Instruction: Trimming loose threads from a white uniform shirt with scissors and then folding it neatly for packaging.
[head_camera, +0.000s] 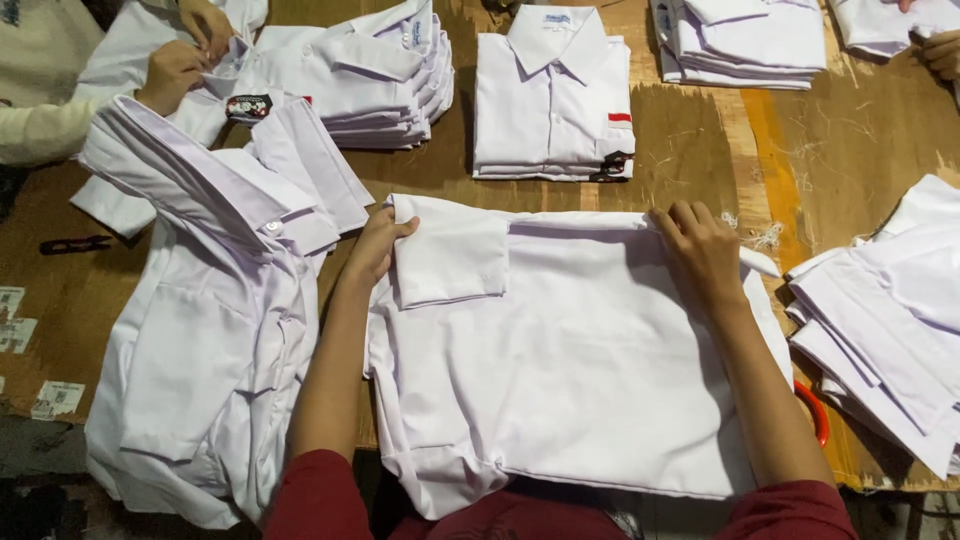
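White shirt (570, 360) on a brown table (850, 140) — the folded shirt (552, 95) beyond bears a red-and-white patch.

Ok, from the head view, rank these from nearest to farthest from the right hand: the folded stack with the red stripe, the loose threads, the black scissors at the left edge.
From the right hand:
1. Loose threads, just to its right on the table.
2. Folded stack with the red stripe, up and to the left, at the table's middle back.
3. Black scissors, far across at the left edge.

Even, fairly bright overhead light on white shirts (560, 350), which look slightly washed out. Soft shadows fall beside the arms. Bottom corners are dark. Focus is mostly sharp; edges bend slightly.
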